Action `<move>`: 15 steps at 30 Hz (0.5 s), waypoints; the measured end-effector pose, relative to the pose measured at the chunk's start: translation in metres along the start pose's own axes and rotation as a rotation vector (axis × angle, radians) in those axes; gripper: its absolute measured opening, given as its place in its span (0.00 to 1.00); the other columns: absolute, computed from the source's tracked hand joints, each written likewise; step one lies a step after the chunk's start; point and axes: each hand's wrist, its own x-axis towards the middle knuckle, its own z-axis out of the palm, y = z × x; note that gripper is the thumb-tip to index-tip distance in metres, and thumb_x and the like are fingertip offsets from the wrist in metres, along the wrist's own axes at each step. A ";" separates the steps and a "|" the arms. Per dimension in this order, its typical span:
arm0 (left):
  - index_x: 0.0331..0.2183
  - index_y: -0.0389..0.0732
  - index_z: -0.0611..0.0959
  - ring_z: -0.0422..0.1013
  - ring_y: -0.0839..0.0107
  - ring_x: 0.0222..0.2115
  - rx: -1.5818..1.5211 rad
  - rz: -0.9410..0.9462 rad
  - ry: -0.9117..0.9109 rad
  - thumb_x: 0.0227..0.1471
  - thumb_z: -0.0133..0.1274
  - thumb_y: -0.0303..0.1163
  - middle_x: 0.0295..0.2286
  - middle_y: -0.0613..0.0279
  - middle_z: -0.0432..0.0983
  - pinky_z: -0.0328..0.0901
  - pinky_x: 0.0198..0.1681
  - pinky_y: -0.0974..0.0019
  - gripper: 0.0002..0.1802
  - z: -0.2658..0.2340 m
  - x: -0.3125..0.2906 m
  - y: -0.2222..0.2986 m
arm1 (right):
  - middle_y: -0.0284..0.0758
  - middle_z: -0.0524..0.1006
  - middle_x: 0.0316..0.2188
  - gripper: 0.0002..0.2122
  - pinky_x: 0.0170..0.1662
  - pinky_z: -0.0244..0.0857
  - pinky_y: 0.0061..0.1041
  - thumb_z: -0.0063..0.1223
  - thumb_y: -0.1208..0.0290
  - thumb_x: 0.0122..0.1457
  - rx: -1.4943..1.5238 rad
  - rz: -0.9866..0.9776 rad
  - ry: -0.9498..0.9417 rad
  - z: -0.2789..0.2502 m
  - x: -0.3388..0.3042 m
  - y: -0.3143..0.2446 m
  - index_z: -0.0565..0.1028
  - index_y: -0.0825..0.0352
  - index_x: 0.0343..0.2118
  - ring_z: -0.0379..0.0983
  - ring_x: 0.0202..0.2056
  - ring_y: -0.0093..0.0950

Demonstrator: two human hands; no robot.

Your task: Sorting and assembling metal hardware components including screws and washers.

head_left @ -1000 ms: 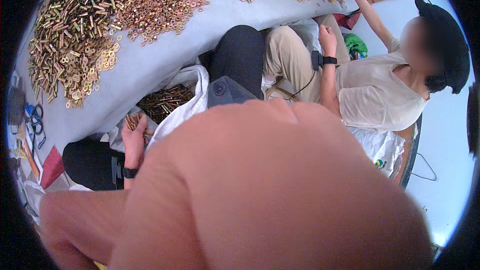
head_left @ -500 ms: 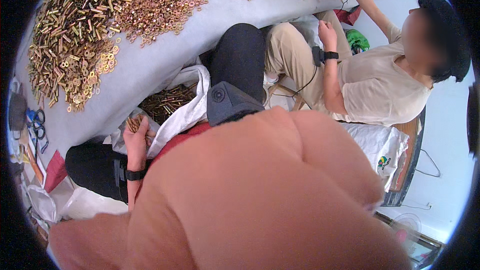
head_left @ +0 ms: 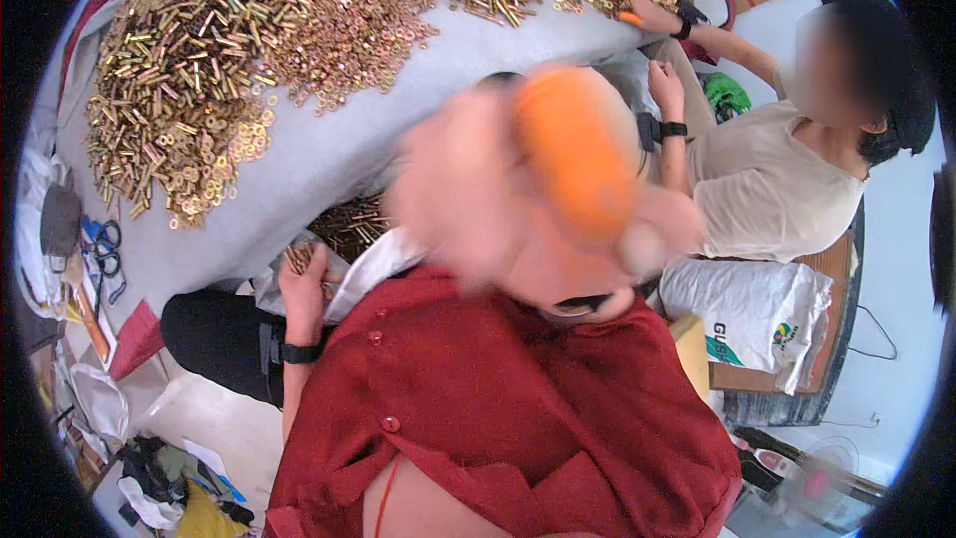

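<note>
My left hand point(head_left: 303, 289) is closed round a bunch of thin brass-coloured metal rods point(head_left: 298, 259), beside the mouth of a white sack point(head_left: 376, 261). More rods point(head_left: 351, 225) lie inside that sack, at the edge of the grey-covered table. Close to the camera, my right hand point(head_left: 468, 189) is smeared by motion and hides part of the table edge. An orange finger cover point(head_left: 578, 154) shows on it. Its fingers are too blurred to tell whether they hold anything.
On the grey table cover point(head_left: 239, 249) lie heaps of metal sleeves point(head_left: 159, 70), nuts point(head_left: 344, 55) and washers point(head_left: 204, 154). A co-worker point(head_left: 772, 174) sits to the right, one hand point(head_left: 652, 15) at the far washers. Scissors point(head_left: 103, 244) lie at left; a white printed sack point(head_left: 747, 314) stands right.
The large blurred skin-coloured shape over the lower middle is gone, uncovering the red shirt. My right hand now shows higher up. The co-worker's far hand has come down to the washers.
</note>
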 end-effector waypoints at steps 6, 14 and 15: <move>0.33 0.42 0.77 0.68 0.80 0.16 -0.008 -0.011 0.003 0.55 0.58 0.35 0.22 0.69 0.73 0.57 0.13 0.76 0.09 0.003 -0.009 0.015 | 0.46 0.69 0.49 0.23 0.42 0.66 0.35 0.57 0.53 0.51 -0.963 -0.450 0.033 0.035 0.020 -0.094 0.74 0.65 0.45 0.69 0.39 0.38; 0.34 0.41 0.77 0.69 0.81 0.15 -0.018 0.050 0.044 0.55 0.58 0.35 0.22 0.70 0.72 0.57 0.12 0.77 0.10 0.004 -0.015 0.014 | 0.45 0.71 0.47 0.20 0.42 0.67 0.34 0.57 0.58 0.52 -0.977 -0.451 0.034 0.018 0.028 -0.089 0.74 0.66 0.45 0.70 0.39 0.36; 0.35 0.41 0.77 0.69 0.81 0.15 -0.021 0.022 0.032 0.55 0.58 0.35 0.22 0.70 0.72 0.56 0.12 0.77 0.10 0.001 -0.014 0.013 | 0.45 0.71 0.47 0.20 0.42 0.67 0.34 0.57 0.59 0.52 -0.967 -0.450 0.036 0.019 0.026 -0.086 0.74 0.66 0.45 0.70 0.39 0.36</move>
